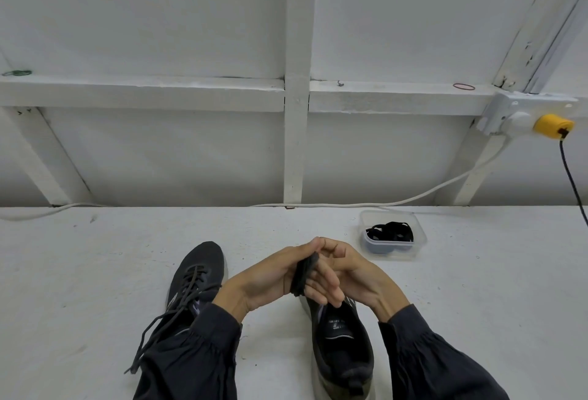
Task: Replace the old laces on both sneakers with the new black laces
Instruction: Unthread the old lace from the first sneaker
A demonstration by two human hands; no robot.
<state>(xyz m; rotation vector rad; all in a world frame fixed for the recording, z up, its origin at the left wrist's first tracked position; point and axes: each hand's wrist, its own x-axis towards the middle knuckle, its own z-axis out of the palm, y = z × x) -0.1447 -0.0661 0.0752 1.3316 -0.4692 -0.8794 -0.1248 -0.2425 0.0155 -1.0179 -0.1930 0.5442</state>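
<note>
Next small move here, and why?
Likely set the bundled old lace down on the table. The sneaker under the hands looks lace-free, the left hand and right hand are both busy with it, and new black laces wait in the clear container.

**A:** Sneakers first?

**B:** Dark charcoal knit on the left sneaker point(197, 275), with a matching dark grey threaded lace point(165, 320). Same charcoal on the right sneaker point(343, 345). Black insole there, small white lettering, pale grey along the sole edge.

**A:** And the bundled lace point(304, 275)?

**B:** Dark grey, near black.

**A:** Container?

**B:** Clear plastic container point(393, 253), black laces point(389, 231) inside over something dull blue-grey.

**A:** Counter?

**B:** White counter point(95, 272), flecked with tiny dark specks. White wall point(159, 18) too, with white-painted beams point(297, 49).

**A:** Any bright spots?

**B:** Yellow plug point(552, 126) with a black cable point(572, 183). Also a white cable point(445, 185), a green rubber band point(17, 73) and a red rubber band point(464, 86). Dark navy-grey sleeves point(197, 352).
</note>
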